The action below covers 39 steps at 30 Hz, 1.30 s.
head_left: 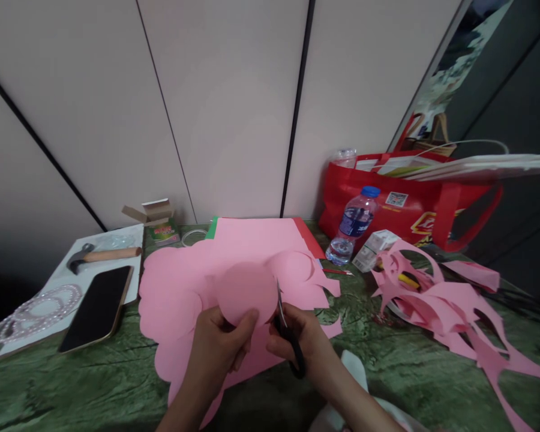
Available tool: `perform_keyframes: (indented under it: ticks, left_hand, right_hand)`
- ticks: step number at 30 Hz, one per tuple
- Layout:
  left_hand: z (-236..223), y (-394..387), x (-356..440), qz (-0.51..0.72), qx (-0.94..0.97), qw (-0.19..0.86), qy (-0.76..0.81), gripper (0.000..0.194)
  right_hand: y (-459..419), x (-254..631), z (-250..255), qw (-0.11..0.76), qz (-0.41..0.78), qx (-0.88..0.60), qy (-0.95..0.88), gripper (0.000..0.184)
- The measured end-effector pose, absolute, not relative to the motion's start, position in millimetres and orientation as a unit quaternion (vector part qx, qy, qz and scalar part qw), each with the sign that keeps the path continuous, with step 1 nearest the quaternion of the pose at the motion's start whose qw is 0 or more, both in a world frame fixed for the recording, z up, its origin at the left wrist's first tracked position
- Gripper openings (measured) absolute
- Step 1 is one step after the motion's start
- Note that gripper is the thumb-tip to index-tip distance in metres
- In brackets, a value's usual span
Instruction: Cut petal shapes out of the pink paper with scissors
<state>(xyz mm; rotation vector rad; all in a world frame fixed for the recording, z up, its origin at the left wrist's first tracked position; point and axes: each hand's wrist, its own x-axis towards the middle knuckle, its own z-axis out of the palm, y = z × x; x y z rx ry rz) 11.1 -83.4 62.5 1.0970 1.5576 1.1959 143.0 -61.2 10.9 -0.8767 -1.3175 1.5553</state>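
Between thumb and fingers, my left hand point(225, 336) grips a round pink paper disc point(247, 291), raised above the table. My right hand point(303, 339) is closed around the handles of black-handled scissors point(291, 342). The blades stand nearly upright against the disc's right edge; whether they are cutting into it I cannot tell. Beneath both hands lies a spread of overlapping pink paper circles point(175, 300) and larger pink sheets point(256, 231), with green and red sheets showing at the back corners.
A phone point(96, 309), a hammer point(103, 255) and beads point(38, 312) lie at left, near a small opened box point(159, 225). At right are a water bottle point(353, 225), a white carton point(374, 249), a red bag point(396, 198) and pink paper offcuts point(445, 306).
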Motion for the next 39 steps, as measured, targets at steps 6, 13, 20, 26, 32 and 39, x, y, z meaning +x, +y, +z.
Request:
perform_keyframes:
  ticks: [6,13,20,26,32,39]
  left_hand:
    - [62.0,-83.6,11.0,0.484,0.448,0.423,0.621,0.038]
    - [63.2,-84.0,11.9,0.494,0.45,0.411,0.621,0.039]
    - [64.2,-84.0,12.7,0.49,0.449,0.403,0.629,0.041]
    - [64.2,-83.9,12.3,0.492,0.438,0.411,0.63,0.041]
    - [64.3,-83.5,12.0,0.497,0.434,0.418,0.625,0.042]
    - [63.8,-82.9,11.0,0.5,0.427,0.425,0.622,0.041]
  right_hand:
    - [-60.1,143.2,9.4,0.445,0.617,-0.359,-0.541,0.031]
    - [-60.0,142.5,8.8,0.447,0.611,-0.379,-0.532,0.03]
    - [-59.9,141.1,9.1,0.442,0.608,-0.403,-0.523,0.029]
    - [-60.7,140.1,16.7,0.435,0.618,-0.419,-0.504,0.028]
    - [-61.9,140.0,23.7,0.432,0.617,-0.429,-0.499,0.026]
    - [-61.8,140.2,23.1,0.433,0.621,-0.417,-0.503,0.027]
